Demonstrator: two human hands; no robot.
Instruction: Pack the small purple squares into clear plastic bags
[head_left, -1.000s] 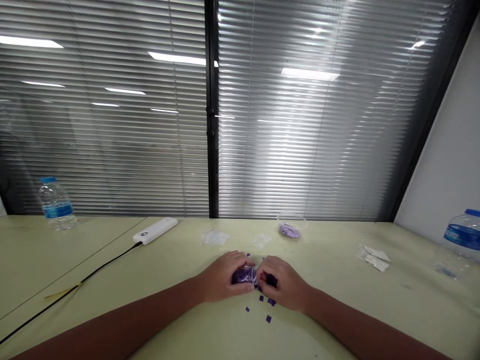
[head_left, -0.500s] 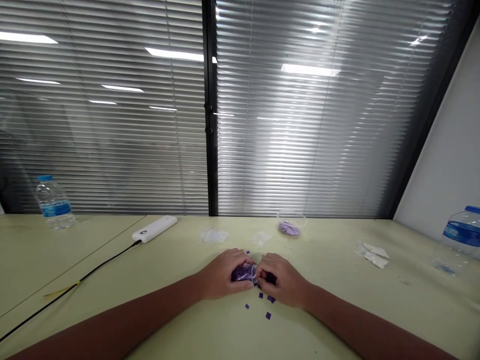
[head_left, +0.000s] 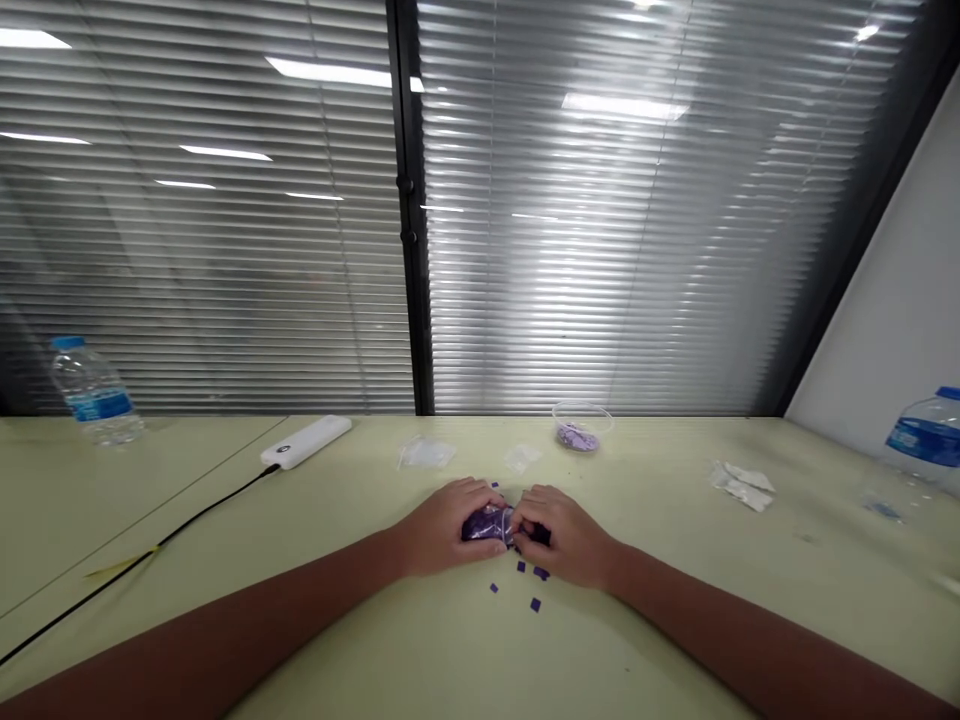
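Observation:
My left hand [head_left: 450, 527] is wrapped round a small clear plastic bag [head_left: 487, 523] filled with dark purple pieces. At the bag's right end, my right hand [head_left: 566, 535] has its fingertips pinched at the opening; what exactly they grip there is partly hidden. Several small dark purple square pieces [head_left: 535, 605] lie loose on the table just below the hands, and one shows behind them. Farther back stands a clear round tub [head_left: 583, 410] with light purple pieces [head_left: 577, 437] in it.
Two flat clear plastic bags [head_left: 426, 453] lie behind my hands. A white power bank [head_left: 307, 442] with a black cable [head_left: 202, 520] is at the left. Water bottles [head_left: 97, 400] stand far left and right [head_left: 919, 440]. A crumpled white wrapper [head_left: 741, 485] lies at the right.
The camera view has tilted down slightly, so the table things sit higher or shifted in the picture. Both hands keep nearly the same hold at the bag.

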